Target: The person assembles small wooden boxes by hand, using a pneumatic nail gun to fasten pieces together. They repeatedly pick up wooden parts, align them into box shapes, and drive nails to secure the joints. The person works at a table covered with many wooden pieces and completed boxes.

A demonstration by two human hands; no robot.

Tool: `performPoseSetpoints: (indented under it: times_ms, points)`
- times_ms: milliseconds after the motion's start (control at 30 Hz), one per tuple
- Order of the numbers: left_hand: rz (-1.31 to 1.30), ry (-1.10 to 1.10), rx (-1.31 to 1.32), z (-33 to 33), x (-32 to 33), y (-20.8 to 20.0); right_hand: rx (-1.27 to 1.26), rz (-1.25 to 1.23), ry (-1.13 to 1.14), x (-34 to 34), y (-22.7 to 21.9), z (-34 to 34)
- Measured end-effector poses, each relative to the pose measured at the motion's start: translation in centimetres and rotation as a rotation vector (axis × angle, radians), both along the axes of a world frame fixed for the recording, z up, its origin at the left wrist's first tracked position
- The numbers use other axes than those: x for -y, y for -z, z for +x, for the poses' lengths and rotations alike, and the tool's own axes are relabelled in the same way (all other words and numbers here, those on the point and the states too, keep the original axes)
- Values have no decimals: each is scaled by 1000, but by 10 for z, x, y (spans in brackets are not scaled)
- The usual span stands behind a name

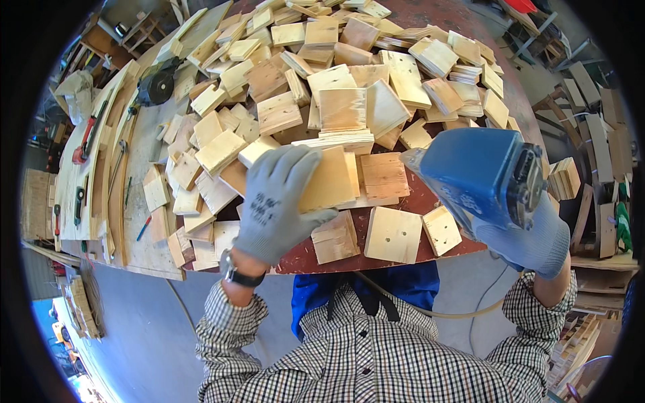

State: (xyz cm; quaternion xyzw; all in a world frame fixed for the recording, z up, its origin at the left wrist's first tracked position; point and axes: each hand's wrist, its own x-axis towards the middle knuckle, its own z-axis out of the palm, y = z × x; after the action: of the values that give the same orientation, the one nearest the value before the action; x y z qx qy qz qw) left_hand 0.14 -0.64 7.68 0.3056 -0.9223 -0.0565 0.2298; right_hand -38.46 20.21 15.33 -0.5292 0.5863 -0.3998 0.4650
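Block (329,183) was over the bench (295,256), left grip (285,195) closed round its left side; it looked light and stiff, best pinched by its edges. Right grip (527,235), partly hidden, was wrapped round the blue tool (470,171), likely heavy, needing a full-handed hold

Ahead of your left hand (272,201), the heap of wooden blocks (342,109) bars the way to the far side. The blue power tool (470,164) fills the space in front of your right hand (531,235). Three loose blocks (394,235) line the near edge, leaving you thin gaps of red tabletop (295,258). You have a narrow passage along the far right edge, and bare plywood (151,252) at the near left.
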Motion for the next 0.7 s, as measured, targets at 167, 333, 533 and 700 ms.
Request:
performPoseSetpoints:
  times_ms: [167, 333, 533, 700]
  points:
    - [-4, -15, 119, -12, 7, 25, -508, -150, -452, 28, -15, 9]
    - [-63, 5, 230, -17, 0, 34, -453, -14, -314, 18, -15, 12]
    - [-47, 16, 301, -19, -7, 25, -280, 33, 137, 50, -37, 72]
    - [8, -21, 336, -18, -11, 17, -310, 58, 84, 59, -41, 68]
